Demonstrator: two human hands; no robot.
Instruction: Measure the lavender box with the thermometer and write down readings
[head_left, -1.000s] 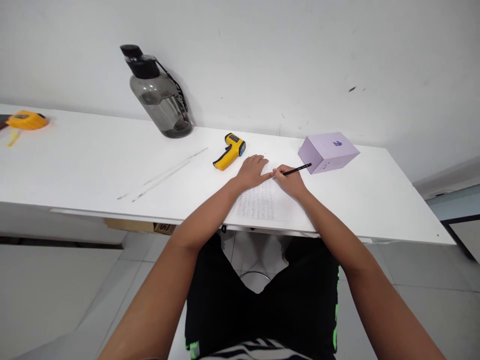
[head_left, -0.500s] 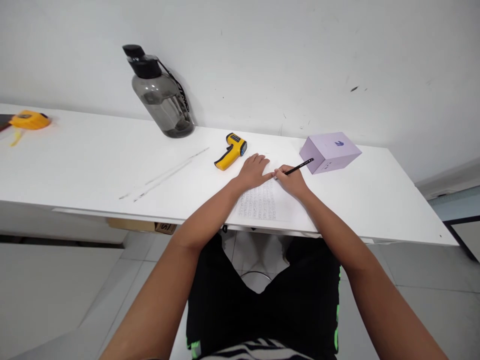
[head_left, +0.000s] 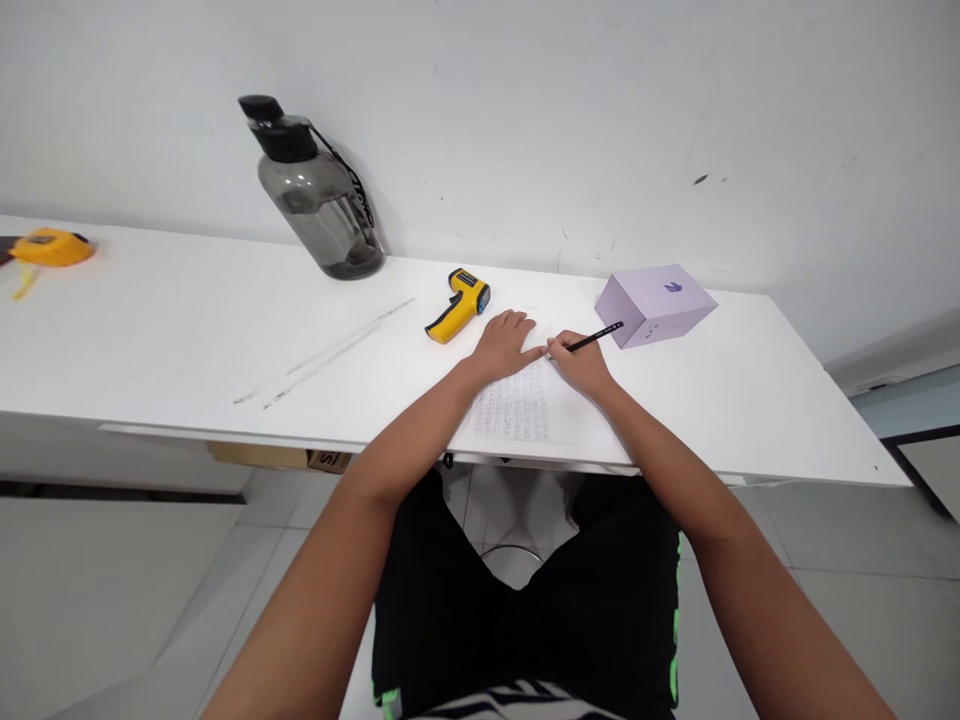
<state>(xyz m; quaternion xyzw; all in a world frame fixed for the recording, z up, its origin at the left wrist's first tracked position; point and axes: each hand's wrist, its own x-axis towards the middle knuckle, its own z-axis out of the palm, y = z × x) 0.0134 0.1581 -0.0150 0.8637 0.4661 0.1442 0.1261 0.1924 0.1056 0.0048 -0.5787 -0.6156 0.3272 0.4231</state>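
Observation:
A sheet of paper covered with rows of small writing lies on the white table near its front edge. My left hand rests flat across the upper part of the sheet, fingers spread and thumb pointing toward my other hand. My right hand grips a black pencil whose tip is low at the paper, hidden by my fingers. The pencil's back end slants up to the right. Just beyond my left hand lies a yellow and black infrared thermometer.
A purple box sits right of the pencil. Toward the wall stands a grey water bottle with a black lid. An orange tape measure is at the far left. Dark smudges mark the white table.
The whole view has shifted very slightly. Both hands stay in nearly the same place on the paper, and the pencil keeps almost the same slant.

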